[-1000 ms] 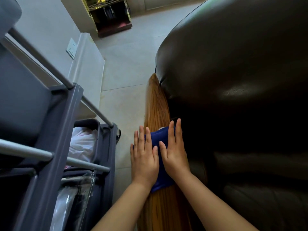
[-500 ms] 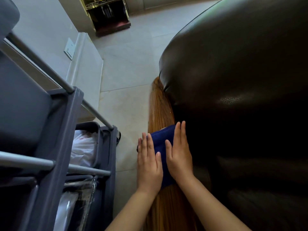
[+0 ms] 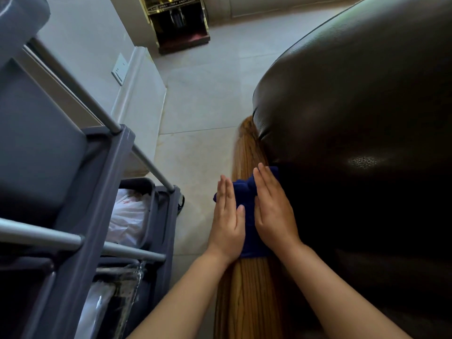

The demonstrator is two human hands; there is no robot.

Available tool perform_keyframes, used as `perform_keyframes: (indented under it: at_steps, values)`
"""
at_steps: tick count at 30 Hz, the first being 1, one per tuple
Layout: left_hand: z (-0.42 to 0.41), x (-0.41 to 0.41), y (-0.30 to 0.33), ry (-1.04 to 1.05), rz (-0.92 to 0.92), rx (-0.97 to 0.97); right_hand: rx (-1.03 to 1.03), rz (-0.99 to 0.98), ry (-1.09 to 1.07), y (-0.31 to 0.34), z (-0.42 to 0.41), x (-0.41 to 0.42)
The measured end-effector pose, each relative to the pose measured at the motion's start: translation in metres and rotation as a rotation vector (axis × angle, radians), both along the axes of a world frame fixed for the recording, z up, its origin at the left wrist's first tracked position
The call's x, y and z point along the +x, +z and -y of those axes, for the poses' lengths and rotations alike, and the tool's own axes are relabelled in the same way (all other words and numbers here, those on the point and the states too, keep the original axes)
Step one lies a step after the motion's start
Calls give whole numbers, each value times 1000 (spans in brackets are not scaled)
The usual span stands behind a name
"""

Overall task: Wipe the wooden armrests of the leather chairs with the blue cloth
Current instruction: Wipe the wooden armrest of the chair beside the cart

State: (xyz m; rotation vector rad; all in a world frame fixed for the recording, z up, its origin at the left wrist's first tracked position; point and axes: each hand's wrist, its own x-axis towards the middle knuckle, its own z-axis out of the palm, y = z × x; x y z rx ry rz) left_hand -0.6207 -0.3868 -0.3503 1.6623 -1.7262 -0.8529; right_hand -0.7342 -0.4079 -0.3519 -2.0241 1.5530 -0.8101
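A dark leather chair (image 3: 354,143) fills the right half of the frame, its padded arm bulging from the upper right down toward the lower right corner. At the left stands a grey cart (image 3: 80,192) with metal rails, reaching from the upper left to the bottom edge; a white plastic bag (image 3: 129,216) sits in one of its lower bins. Pale floor tiles (image 3: 203,106) take up the upper middle, with a dark cabinet (image 3: 178,23) at the top centre and a wall plate (image 3: 120,69) left of it. The wooden armrest (image 3: 247,297) runs as a narrow strip from the frame's middle down to the bottom centre, tight against the leather. The blue cloth (image 3: 247,206) lies draped across this armrest a little below the frame's centre. Both hands lie flat on it with fingers straight and together: the left hand (image 3: 228,223) covers the cloth's left edge, the right hand (image 3: 271,211) its right side beside the leather, thumbs nearly meeting.
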Motion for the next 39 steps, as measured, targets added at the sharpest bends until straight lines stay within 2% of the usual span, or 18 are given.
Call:
perform_keyframes:
  at_steps: [5,9,17,19,24,30,33,36,39]
  values:
    - [27,4,-2,-64,-104,-5,-50,72,12,-3,10,1]
    - [29,4,-7,-53,-94,-3,-56,97,24,-2,16,0]
    - [-27,7,-9,92,-191,110,-9,83,194,12,-3,3]
    - [-40,4,-10,108,-154,117,-7,71,209,8,-10,2]
    - [-57,-2,-9,192,11,39,-21,-126,204,4,-16,-3]
    - [-62,-3,-10,210,19,36,55,-307,158,8,6,11]
    - [-66,-8,-10,211,36,26,3,-410,197,5,14,15]
    - [-73,-9,-12,214,38,21,-57,-444,301,2,15,14]
    - [-85,-13,-12,230,114,-2,-70,-435,361,3,14,11]
